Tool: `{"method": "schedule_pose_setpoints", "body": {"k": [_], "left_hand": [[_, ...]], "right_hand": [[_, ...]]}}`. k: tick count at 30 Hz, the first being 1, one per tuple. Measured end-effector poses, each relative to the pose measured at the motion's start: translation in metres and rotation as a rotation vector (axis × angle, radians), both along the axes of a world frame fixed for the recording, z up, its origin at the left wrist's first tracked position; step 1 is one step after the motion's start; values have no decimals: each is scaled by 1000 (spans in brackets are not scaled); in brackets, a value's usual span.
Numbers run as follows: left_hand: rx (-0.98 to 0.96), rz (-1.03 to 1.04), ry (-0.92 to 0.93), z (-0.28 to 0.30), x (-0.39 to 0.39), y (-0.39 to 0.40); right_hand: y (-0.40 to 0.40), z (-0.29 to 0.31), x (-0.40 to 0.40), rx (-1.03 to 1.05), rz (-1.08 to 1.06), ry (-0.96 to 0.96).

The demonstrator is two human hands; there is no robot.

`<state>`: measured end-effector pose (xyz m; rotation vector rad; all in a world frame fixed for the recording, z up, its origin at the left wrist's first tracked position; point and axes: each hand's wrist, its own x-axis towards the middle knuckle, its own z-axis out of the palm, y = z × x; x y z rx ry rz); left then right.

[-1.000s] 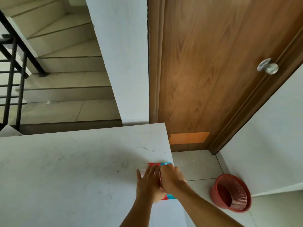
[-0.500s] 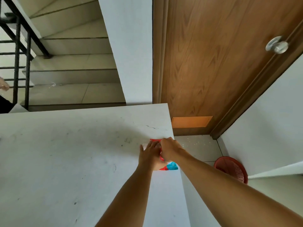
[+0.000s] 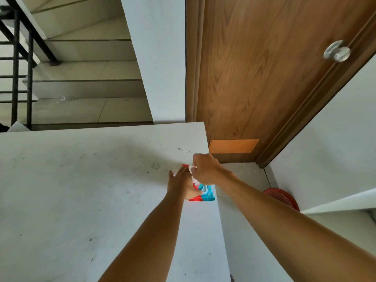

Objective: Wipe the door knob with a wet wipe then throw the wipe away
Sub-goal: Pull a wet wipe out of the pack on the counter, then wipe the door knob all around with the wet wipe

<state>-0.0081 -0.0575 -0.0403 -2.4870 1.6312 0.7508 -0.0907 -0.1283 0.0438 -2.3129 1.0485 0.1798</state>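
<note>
Mid-pull on the wet wipe [image 3: 191,168]: right hand [image 3: 206,169] fingers pinched on the white sheet, left hand [image 3: 183,185] pressed flat on the red-and-blue pack [image 3: 204,193] at the bench [image 3: 81,180] edge. Could tear, or drag out two sheets. Could also nudge the pack off that edge. Door knob [image 3: 336,51] well away, not yet wiped; red basket [image 3: 284,199] down on the floor.

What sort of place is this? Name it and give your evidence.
Probably an indoor landing or hallway at the foot of a staircase. Tiled stairs with a black metal railing rise on the left, a closed wooden door with a round metal knob stands ahead, and the floor is tiled.
</note>
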Motion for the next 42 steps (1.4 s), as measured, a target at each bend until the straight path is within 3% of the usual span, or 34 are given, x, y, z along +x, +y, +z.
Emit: {"method": "schedule_pose_setpoints", "body": {"k": [3, 6, 9, 12, 14, 17, 19, 23, 29, 33, 42], "left_hand": [[25, 57, 94, 10, -2, 0], [-112, 236, 305, 39, -4, -3], [-313, 456, 726, 77, 3, -8], [-447, 647, 1319, 111, 0, -14], [-422, 651, 1501, 125, -3, -21], [-384, 479, 1385, 142, -12, -38], [-420, 489, 1363, 147, -19, -50], [-458, 522, 1448, 156, -44, -78], [-395, 617, 1616, 171, -108, -129], [-460, 606, 1463, 172, -159, -175], [-573, 527, 1113, 149, -267, -300]], "right_hand": [[-9, 20, -5, 74, -131, -233], [-20, 35, -19, 218, -292, -440], [-30, 45, -36, 306, -400, -594], [-38, 56, -47, 282, -542, -652], [-42, 65, -53, 278, -614, -670], [-51, 81, -68, 252, -680, -697], [-56, 90, -79, 194, -691, -693], [-77, 104, -112, 115, -715, -721], [-113, 110, -168, 261, -728, -766], [-153, 94, -209, 348, -784, -813], [-282, 70, -309, 278, -1164, -917]]}}
